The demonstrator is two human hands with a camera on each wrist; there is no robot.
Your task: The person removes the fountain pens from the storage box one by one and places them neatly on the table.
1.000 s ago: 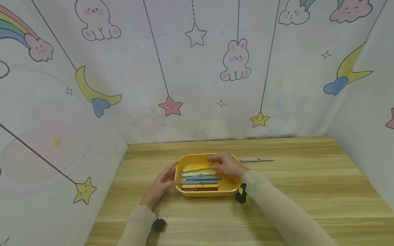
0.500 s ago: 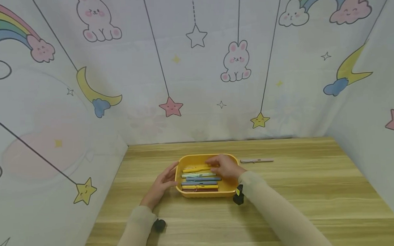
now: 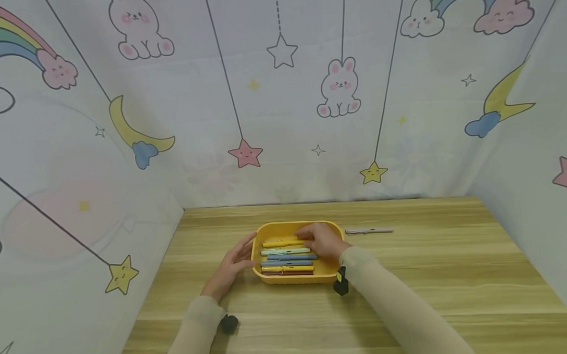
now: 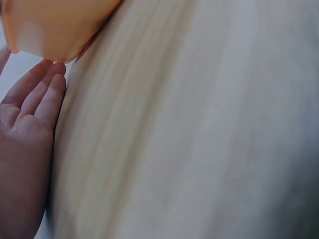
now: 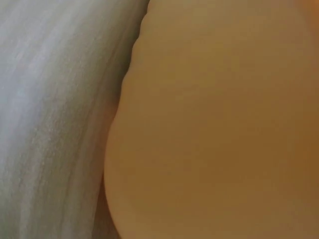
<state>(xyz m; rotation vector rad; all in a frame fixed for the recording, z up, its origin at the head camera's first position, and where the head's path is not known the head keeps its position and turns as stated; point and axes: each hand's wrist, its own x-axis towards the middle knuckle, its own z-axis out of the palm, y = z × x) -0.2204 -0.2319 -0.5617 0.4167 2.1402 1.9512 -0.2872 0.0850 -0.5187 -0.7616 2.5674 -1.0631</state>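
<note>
A yellow plastic basket (image 3: 331, 274) stands on the wooden table and holds several clipped pens lying side by side. My right hand (image 3: 327, 240) reaches into its right half, thumb and fingers pinching the right end of a yellow pen (image 3: 278, 244), the rearmost of the row. In front of that lie a pale green pen (image 3: 286, 251), blue pens (image 3: 291, 263), another yellow pen (image 3: 291, 269) and a dark red one (image 3: 291, 273). At the basket's left end, my left hand (image 3: 230, 267) rests its extended fingers against the outer wall; the left wrist view shows them at the wall (image 4: 60, 30).
A pale pinkish pen (image 3: 370, 231) lies on the table (image 3: 432, 276) just right of the basket. Cloth walls (image 3: 288, 182) printed with rabbits and stars enclose the back and sides. The basket's outer wall (image 5: 214, 124) fills most of the right wrist view.
My right hand and forearm have shifted slightly left, and the rear yellow pen lies nearer level with the others. My left hand and the basket stay in place.
</note>
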